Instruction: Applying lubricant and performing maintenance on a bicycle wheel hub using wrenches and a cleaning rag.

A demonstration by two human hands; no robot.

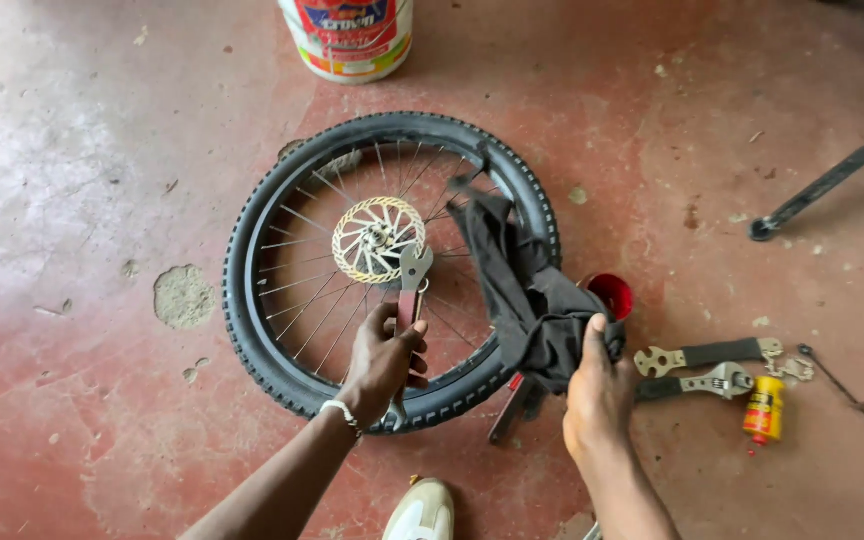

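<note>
bicycle wheel (282, 330) lies flat; left hand (384, 358) grips a flat wrench (412, 285) near the disc rotor (378, 239), right hand (597, 385) clutches the inner tube (522, 290). seat wrench squarely first.

A black knobbly rubber bicycle tyre (252, 330) is lying on a worn red concrete floor (82, 200) showing pale grey patches. A limp black inner tube (522, 290) is draping beside a round red cap (614, 293), and a small yellow bottle (764, 408) is showing an orange label.
</note>
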